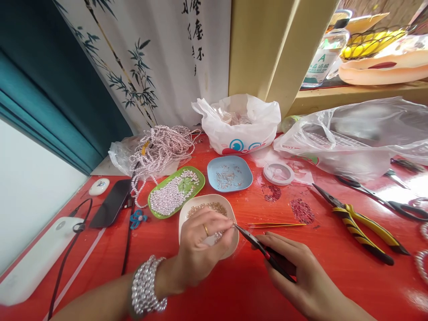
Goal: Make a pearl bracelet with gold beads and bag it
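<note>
Where pliers point(259, 244) tip meets left hand point(203, 245) pinch, piece indistinct; right hand point(297, 272) grips pliers.

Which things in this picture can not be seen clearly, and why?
- What the left hand pinches: too small, covered by its fingertips.
- Handles of the thin red-and-black pliers: hidden inside the right hand.
- Contents of the white plastic bag: blurred behind its folds.
- Part of the round white dish of gold beads: hidden by the left hand.
</note>
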Demonstrator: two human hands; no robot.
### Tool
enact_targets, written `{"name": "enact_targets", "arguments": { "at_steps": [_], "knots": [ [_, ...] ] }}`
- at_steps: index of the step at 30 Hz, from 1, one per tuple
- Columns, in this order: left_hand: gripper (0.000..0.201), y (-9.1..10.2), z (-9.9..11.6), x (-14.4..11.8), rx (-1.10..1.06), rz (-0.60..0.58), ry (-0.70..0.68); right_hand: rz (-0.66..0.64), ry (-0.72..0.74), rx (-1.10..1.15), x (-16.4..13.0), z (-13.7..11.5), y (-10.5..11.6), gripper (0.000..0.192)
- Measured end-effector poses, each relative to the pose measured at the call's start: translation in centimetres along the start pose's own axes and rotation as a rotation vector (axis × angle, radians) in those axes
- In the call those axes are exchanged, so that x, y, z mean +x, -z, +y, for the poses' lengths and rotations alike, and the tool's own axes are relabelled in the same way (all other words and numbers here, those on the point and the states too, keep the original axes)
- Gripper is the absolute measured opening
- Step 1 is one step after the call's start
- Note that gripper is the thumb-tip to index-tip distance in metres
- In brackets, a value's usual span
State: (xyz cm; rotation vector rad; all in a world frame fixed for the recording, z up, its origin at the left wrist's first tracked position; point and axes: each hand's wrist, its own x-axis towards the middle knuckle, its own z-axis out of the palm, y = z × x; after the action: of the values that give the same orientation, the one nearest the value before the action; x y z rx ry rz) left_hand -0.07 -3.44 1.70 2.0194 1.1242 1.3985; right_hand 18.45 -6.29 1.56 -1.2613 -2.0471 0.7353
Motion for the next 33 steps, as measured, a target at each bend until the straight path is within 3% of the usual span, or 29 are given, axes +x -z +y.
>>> {"name": "enact_targets", "arguments": {
  "at_steps": [9, 12, 18, 24, 29, 33],
  "knots": [
    [0.011, -0.2, 0.3, 0.0, 0.002, 0.043, 0.03, -0.008, 0.046, -0.053, -0.1, 0.6, -0.3, 0.021],
    [0.01, -0.1, 0.5, 0.2, -0.043, 0.001, 0.155, -0.033, 0.068, -0.055, 0.1, 0.7, 0.0, 0.024],
    [0.011, 0.6, 0.6, 1.2, -0.338, -0.17, 0.597, -0.07, 0.047, -0.049, -0.6, 2.3, 0.3, 0.031],
    [0.011, 1.0, 0.2, 1.7, -0.432, -0.216, 0.609, -0.043, 0.011, -0.022, -0.9, 2.8, 0.3, 0.033],
    [0.012, 0.8, 0.5, 1.7, -0.622, -0.272, 0.858, -0.052, 0.018, -0.06, -1.1, 3.1, 0.4, 0.036],
    [0.009, 0.8, 0.7, 1.9, -0.728, -0.244, 0.917, -0.031, 0.016, -0.09, -1.6, 3.3, 0.2, 0.036]
  ]
}}
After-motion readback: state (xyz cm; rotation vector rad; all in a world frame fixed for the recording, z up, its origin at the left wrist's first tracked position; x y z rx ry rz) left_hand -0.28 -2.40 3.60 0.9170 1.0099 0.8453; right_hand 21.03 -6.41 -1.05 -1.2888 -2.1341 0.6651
